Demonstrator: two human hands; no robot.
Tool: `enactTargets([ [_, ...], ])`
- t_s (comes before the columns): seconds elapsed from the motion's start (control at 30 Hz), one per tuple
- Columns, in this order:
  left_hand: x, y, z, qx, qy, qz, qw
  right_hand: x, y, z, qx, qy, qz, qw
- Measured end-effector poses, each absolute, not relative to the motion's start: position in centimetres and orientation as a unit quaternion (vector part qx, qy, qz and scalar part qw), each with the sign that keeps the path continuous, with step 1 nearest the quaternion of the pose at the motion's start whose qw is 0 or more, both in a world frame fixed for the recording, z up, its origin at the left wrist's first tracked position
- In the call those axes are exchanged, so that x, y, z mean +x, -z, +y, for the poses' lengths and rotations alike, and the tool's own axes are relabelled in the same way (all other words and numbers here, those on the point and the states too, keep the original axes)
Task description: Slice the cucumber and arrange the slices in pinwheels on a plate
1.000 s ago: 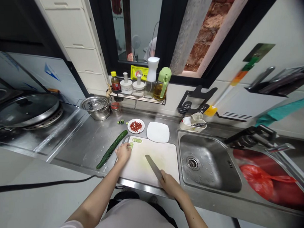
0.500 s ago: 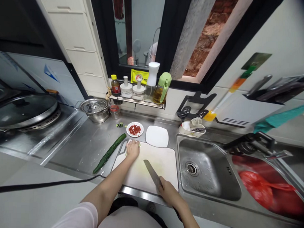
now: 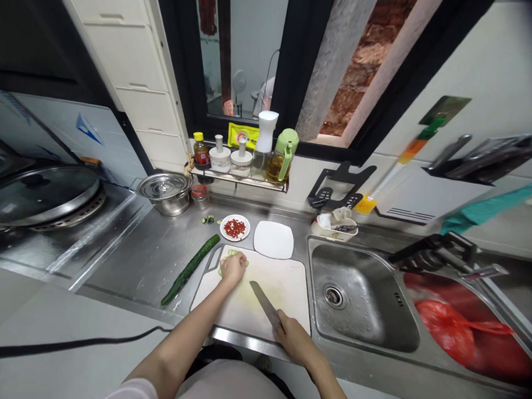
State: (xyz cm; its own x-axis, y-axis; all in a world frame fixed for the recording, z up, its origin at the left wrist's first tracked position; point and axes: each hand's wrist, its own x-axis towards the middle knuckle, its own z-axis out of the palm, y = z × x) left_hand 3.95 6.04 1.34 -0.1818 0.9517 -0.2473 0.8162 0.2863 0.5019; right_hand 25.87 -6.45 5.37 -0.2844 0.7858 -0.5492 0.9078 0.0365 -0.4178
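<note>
My left hand [image 3: 234, 269] is closed over the far left part of the white cutting board [image 3: 289, 284], with its fingers curled down on cucumber slices [image 3: 232, 252]. Pale green edges of slices show around the fingers; the rest is hidden beneath them. In my right hand [image 3: 293, 339] is the handle of a kitchen knife [image 3: 263, 301]. Its blade points away and to the left, low over the board; whether it touches cannot be made out. A long whole cucumber [image 3: 189, 271] lies on the steel counter, left of the board.
Behind the board sit a plate of chopped red pieces [image 3: 235, 218] and a white square plate [image 3: 273, 239]. Cucumber ends [image 3: 210, 219] lie nearby. A steel sink [image 3: 363, 284] adjoins on the right, a lidded pot [image 3: 165, 190] stands back left, and seasonings fill a shelf [image 3: 244, 176].
My left hand has drawn slightly nearer and closed more over the board, and more cucumber slices show behind it. The knife in my right hand stays nearly where it was.
</note>
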Motion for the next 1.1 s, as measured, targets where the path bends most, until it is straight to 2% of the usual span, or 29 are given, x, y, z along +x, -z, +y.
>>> enactTargets([
  [0.13,4.2,-0.8,4.3,0.566,-0.143,0.746,0.319,25.6,-5.8,-6.9,0.607,0.326,0.715,0.117],
  [0.27,4.7,0.1,3.3,0.573,-0.146,0.735,0.331,25.3,-6.1,-7.2,0.634,0.288,0.705,0.138],
  [0.57,4.5,0.9,3.4,0.624,-0.118,0.728,0.257,24.1,-5.9,-7.3,0.643,0.264,0.705,0.139],
  [1.1,4.3,0.5,4.5,0.602,-0.071,0.744,0.282,23.5,-6.1,-6.9,0.636,0.266,0.709,0.149],
])
